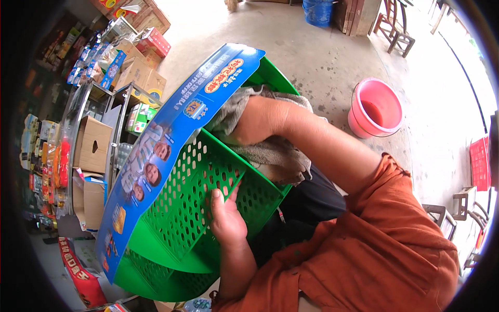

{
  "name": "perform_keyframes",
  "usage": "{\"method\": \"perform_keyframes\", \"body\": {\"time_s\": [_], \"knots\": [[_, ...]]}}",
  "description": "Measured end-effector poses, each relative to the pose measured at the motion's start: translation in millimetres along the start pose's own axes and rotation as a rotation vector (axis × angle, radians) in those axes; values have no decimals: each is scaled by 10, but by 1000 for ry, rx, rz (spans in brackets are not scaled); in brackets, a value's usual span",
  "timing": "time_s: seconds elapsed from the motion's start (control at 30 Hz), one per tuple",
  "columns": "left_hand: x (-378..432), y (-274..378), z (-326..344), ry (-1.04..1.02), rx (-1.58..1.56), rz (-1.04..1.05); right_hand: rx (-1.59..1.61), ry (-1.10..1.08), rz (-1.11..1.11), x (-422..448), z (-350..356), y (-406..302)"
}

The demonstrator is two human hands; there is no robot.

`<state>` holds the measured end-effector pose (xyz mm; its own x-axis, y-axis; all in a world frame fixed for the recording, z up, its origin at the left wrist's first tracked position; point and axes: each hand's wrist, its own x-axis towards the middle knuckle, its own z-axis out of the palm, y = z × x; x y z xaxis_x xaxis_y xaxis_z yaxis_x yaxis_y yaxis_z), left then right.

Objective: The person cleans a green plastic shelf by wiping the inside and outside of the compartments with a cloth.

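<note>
A green plastic display rack with slotted shelves leans tilted before me, a blue printed sign panel along its far left side. My left hand grips the edge of one perforated shelf, thumb on top and fingers partly hidden behind it. Higher up, a damp-looking grey cloth lies bunched around my right hand, against the upper compartment of the rack. The fingers of that hand are hidden by the cloth and the wrist, and part of the cloth hangs over the green side edge.
A pink bucket holding reddish contents stands on the concrete floor at the right. At the left are a glass display case, cardboard boxes and packaged goods. A blue bucket, wooden chair and red crate stand farther off.
</note>
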<state>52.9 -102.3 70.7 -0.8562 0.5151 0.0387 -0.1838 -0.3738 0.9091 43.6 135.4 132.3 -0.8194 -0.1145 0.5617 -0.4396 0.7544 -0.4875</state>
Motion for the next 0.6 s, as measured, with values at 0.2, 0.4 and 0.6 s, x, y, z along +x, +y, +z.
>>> {"method": "perform_keyframes", "body": {"time_s": [0.2, 0.4, 0.6], "knots": [[10, -39, -9, -11, 24, 25, -235, 73, 335, -205, -159, 39], [6, 40, 79, -86, 9, 9, -267, 131, 254, -215, -99, 21], [-15, -2, 54, -56, -12, 32, 145, 17, 118, -191, -84, -223]]}}
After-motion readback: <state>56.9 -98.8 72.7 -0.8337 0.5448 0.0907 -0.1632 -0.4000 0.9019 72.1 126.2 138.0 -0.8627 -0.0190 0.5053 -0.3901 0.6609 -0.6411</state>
